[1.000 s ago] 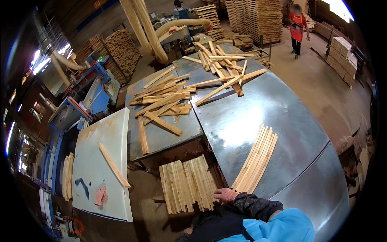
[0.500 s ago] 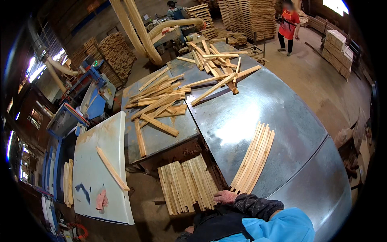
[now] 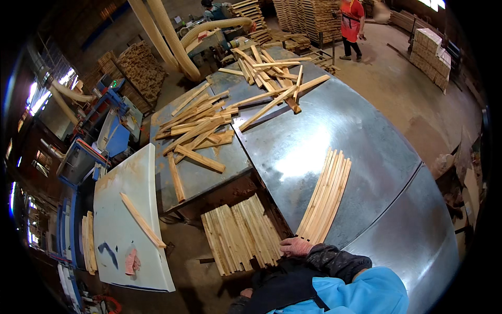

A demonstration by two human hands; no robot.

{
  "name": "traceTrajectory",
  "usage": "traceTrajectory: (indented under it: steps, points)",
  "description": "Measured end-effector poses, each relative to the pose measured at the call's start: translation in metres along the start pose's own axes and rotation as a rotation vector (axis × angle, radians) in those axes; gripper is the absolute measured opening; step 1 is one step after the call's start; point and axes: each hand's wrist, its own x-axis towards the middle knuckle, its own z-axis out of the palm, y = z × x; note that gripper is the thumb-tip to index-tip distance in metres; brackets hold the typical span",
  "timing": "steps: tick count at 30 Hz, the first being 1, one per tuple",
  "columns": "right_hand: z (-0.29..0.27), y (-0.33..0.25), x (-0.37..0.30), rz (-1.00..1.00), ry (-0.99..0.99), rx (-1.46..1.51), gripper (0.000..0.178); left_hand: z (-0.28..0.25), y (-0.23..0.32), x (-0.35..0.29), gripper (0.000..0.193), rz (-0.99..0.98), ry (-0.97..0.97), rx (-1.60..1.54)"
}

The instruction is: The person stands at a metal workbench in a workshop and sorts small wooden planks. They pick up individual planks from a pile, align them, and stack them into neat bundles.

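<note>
My right hand (image 3: 295, 246), in a pink glove, lies at the near ends of a row of pale wooden strips (image 3: 325, 199) on the metal table (image 3: 381, 157). Its fingers reach leftward, looking extended, with nothing visible in them. The strips lie side by side, slightly fanned. My left hand (image 3: 246, 293) shows only in part at the lower edge, beside my dark apron; its fingers are hidden. Below the table edge, left of my right hand, sits a layer of wooden slats (image 3: 240, 235) laid side by side.
Loose wooden sticks (image 3: 198, 125) lie heaped on the table's far left, with another jumbled pile (image 3: 272, 73) behind. A pale board (image 3: 125, 183) at left bears one stick (image 3: 142, 220) and a pink glove (image 3: 132, 261). A person in a red apron (image 3: 351, 23) stands beyond.
The whole view has shifted slightly, moving the scene up and left. My right hand stays by the strips' near ends. The person in red has moved a little left.
</note>
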Motion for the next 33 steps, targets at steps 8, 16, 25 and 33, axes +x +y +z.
traceTrajectory:
  steps: [8, 16, 25, 33]
  points:
    - [-0.010, -0.021, -0.007, -0.205, -0.136, -0.336, 0.042, 0.006, -0.012, -0.004, 0.037, 0.076, 0.041, 0.038]
    - [-0.011, -0.056, 0.002, 0.492, -0.174, 0.272, 0.034, -0.150, 0.214, -0.068, 0.036, 0.222, 0.045, -0.747]
    - [0.001, -0.037, 0.003, -0.213, -0.117, -0.166, 0.036, -0.255, 0.498, -0.332, 0.019, 1.747, -1.033, -0.627]
    - [0.016, -0.007, -0.021, -0.160, -0.028, -0.219, 0.038, -0.217, 0.510, -0.322, 0.025, 1.891, -1.213, -0.676]
